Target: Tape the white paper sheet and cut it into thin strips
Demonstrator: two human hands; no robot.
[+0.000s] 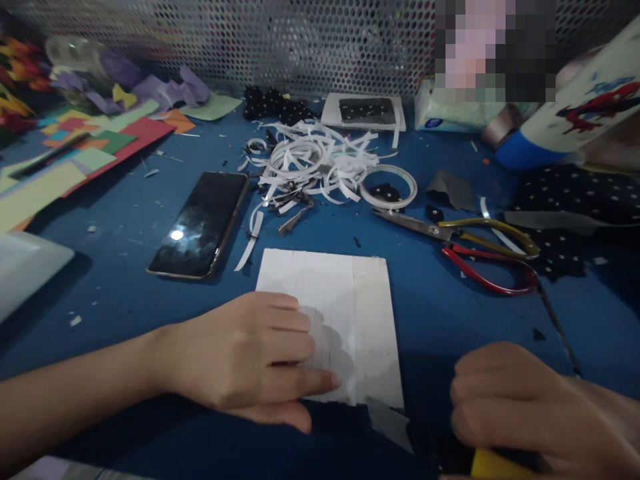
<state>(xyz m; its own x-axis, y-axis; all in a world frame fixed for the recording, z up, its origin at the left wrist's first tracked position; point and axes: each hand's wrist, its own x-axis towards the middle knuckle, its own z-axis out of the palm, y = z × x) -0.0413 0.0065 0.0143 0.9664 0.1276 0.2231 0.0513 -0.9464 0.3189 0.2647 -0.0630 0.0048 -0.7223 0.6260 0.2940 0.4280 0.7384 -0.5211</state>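
A white rectangular board (373, 320), covered with side-by-side strips, lies flat in front of me. My left hand (255, 353) rests palm down on its left part, with the index finger and thumb stretched out and the other fingers bent. To the right of the board, my right hand (515, 407) is closed in a fist. Under that fist shows part of a yellow-and-black thing (500, 463), mostly hidden and cut off by the frame. A thin grey strip (391, 423) sits at the board's lower right corner; I cannot tell whether it belongs to the yellow thing.
Scissors (440, 232) lie open beyond the board, near a tape roll (387, 188) and tangled white strips (320, 160). A phone (203, 223) is at left, with coloured papers (115, 147) behind it. A Spider-Man bottle (575, 113) leans in from the right. Perforated metal (300, 47) borders the back.
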